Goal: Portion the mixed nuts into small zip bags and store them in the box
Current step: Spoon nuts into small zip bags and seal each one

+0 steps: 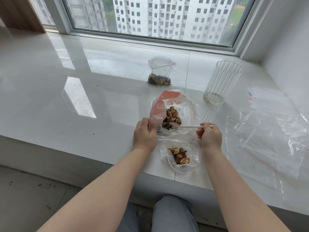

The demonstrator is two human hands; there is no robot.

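While my left hand (144,134) is pinching the floppy big bag (173,113) open at nine o'clock, my right hand (209,134) is gripping the spoon (189,126), scooping nuts (172,118).

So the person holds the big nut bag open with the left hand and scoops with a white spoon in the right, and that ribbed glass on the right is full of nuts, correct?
Not quite. In the head view the ribbed glass is almost empty, with only crumbs at its bottom. The rest stands: the left hand holds the big nut bag open, and the right hand holds the white spoon dipped into it.
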